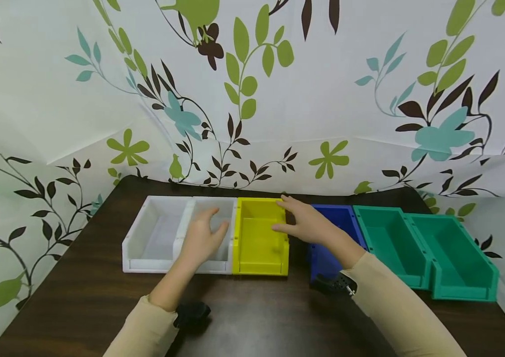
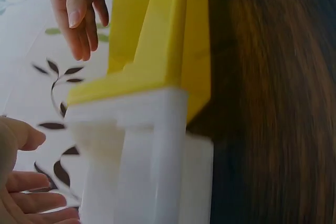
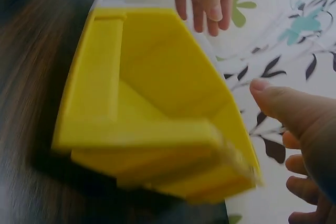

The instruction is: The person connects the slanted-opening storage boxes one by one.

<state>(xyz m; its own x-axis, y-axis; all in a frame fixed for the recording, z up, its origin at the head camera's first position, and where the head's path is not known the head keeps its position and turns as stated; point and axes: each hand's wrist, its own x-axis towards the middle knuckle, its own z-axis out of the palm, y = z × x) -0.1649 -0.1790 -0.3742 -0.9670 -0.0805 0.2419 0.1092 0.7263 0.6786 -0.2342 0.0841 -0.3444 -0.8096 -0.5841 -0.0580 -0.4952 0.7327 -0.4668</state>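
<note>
Yellow bin (image 1: pixel 258 238) sits between our left hand (image 1: pixel 200 240) and our right hand (image 1: pixel 308 220) on the dark wood surface (image 1: pixel 252 312), its long axis running from 6 to 12 o'clock in the head view. Our right hand is nearer: its fingers are apart and hold nothing, just off the bin's 3 o'clock rim, so the bin lies at 9 o'clock from them. Our left fingers, also apart and holding nothing, hover over the white bin (image 1: pixel 218 268) that adjoins the yellow one, which lies at 3 o'clock from them. A gap divides the yellow bin from the blue bin (image 1: pixel 323 260).
</note>
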